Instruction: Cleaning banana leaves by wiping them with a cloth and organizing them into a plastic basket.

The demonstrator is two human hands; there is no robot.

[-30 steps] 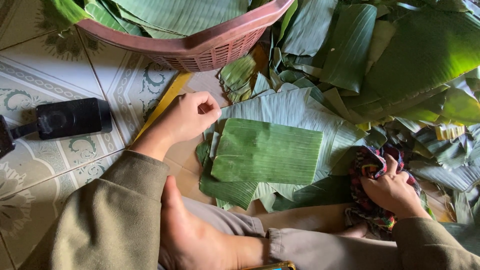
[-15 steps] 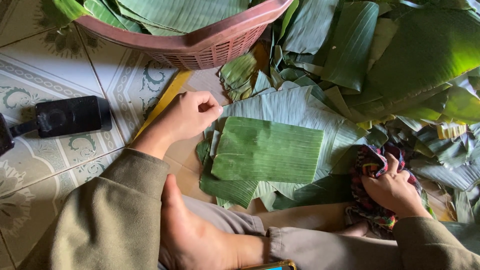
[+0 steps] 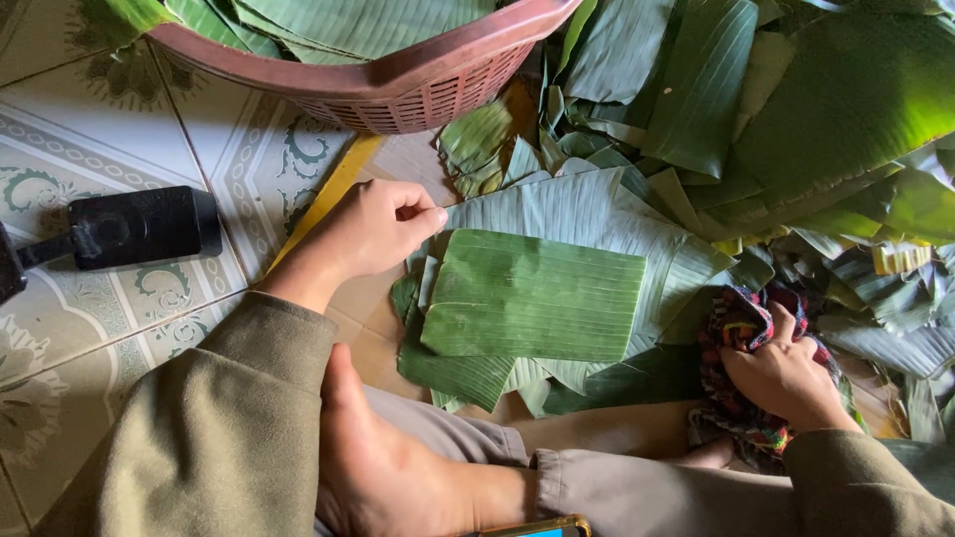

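Observation:
A cut rectangular green banana leaf piece lies on top of a small stack of paler leaf pieces on a board on the floor. My left hand is curled, its fingertips pinching the left edge of the stack. My right hand rests at the right, closed on a multicoloured cloth. My bare foot and folded legs lie just below the stack.
A pink plastic basket full of banana leaves stands at the top. Loose banana leaves are heaped at the upper right. A black device with a cord lies on the patterned tile floor at the left.
My left hand has slid slightly along the stack's left edge. My right hand stays on the cloth, barely shifted.

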